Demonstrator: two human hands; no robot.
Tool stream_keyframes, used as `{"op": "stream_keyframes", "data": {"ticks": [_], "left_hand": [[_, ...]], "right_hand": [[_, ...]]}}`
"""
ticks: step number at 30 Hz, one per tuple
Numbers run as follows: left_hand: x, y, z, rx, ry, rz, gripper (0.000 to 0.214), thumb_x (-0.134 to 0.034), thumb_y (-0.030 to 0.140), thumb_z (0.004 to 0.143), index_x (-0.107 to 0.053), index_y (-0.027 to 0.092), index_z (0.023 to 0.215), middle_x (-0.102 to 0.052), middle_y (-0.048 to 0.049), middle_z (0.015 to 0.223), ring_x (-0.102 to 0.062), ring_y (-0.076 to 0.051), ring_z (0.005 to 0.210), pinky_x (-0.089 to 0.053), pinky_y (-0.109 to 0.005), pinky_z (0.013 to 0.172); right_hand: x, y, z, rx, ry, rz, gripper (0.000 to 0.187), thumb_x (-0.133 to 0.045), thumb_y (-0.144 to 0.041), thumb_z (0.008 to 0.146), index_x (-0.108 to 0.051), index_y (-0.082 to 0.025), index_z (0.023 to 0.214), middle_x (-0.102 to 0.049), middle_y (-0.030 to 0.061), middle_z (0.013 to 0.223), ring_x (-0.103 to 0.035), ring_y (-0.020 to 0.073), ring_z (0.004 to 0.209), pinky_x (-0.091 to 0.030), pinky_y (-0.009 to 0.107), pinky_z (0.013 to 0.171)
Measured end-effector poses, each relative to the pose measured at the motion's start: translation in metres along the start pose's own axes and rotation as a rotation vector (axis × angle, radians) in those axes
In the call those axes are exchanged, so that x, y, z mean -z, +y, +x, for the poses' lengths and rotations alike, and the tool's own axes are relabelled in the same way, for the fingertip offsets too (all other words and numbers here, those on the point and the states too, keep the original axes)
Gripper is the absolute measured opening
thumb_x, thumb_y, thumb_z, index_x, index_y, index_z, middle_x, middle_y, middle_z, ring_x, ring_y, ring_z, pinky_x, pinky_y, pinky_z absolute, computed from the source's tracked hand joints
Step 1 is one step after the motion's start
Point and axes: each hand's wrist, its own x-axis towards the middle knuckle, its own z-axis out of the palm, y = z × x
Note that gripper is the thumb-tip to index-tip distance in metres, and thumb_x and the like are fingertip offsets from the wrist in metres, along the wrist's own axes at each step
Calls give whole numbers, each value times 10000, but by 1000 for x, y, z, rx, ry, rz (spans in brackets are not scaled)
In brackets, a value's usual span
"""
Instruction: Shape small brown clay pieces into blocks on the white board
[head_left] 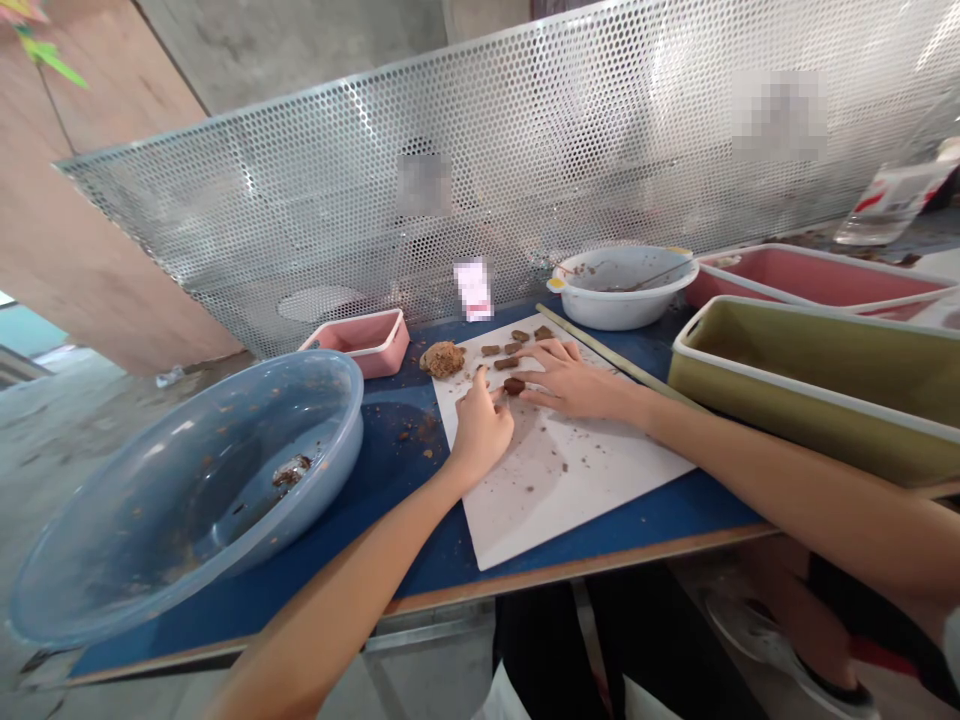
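Head view: a blue tabletop (442,560) carried a white board (525,520) near its front edge; toward the board's far edge, the right hand (570,380) spread its fingers at a dark brown piece (514,386), the left hand (484,425) pointing alongside, any pinch impossible to tell. Uneven fingertip pressure could have squashed it or skidded it into neighbouring brown lumps (490,350).

A single view, from a camera worn on the person's head, looked forward and down over the near edge of the blue table (394,470). The left hand (484,430) and right hand (574,382) fell near mid-field at close range, forearms entering from the lower left and right. The person's legs (652,630) showed at bottom; farther off, a perforated screen (300,200) crossed the upper field, its top edge slanting up rightward.
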Motion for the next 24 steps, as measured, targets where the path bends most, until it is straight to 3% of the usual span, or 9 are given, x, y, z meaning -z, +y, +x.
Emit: {"op": "stream_keyframes", "data": {"ticks": [3, 8, 13, 17, 21, 24], "left_hand": [[-1, -2, 0, -16, 9, -4, 810, -571, -42, 869, -456, 137, 1650, -830, -196, 1324, -685, -351, 1467, -425, -601, 1308], [0, 0, -1, -12, 4, 31, 792, -565, -40, 891, -438, 124, 1655, -825, -204, 1337, -678, -353, 1470, -397, -617, 1316], [1, 2, 0, -4, 14, 26, 788, -566, -61, 887, -452, 125, 1644, -830, -203, 1319, -677, -354, 1475, -404, -611, 1318], [0, 1, 0, 1, 15, 14, 795, -567, -82, 872, -461, 130, 1631, -833, -202, 1307, -687, -350, 1465, -428, -606, 1308], [-2, -4, 1, -22, 26, 15, 795, -572, -72, 871, -460, 149, 1627, -832, -188, 1304, -675, -353, 1473, -427, -615, 1305], [-1, -11, 9, -56, 38, 14, 799, -596, -65, 864, -465, 139, 1625, -810, -201, 1351, -633, -376, 1509, -384, -648, 1322]], "right_hand": [[-1, 1, 0, 14, 3, 35, 497, -419, -555, 1179, -783, -340, 1440, -566, 127, 1681, -447, 441, 1537, -437, 710, 1180], [-6, 4, 1, -44, -26, 90, 533, -412, -573, 1175, -698, -349, 1565, -557, 138, 1687, -437, 447, 1540, -427, 725, 1188], [-3, 5, 1, -17, -10, 71, 543, -369, -579, 1190, -797, -315, 1397, -575, 144, 1650, -437, 431, 1548, -417, 698, 1193], [-5, 2, 2, 11, -7, 73, 506, -414, -575, 1180, -736, -345, 1495, -563, 131, 1674, -445, 431, 1540, -420, 698, 1186], [-16, 2, 6, -78, 43, 49, 500, -532, -599, 1131, -719, -320, 1502, -579, 145, 1652, -441, 442, 1543, -416, 689, 1197], [-24, 4, 10, -183, 52, 78, 439, -618, -619, 1084, -797, -308, 1337, -592, 138, 1634, -449, 454, 1525, -429, 692, 1176]]}}
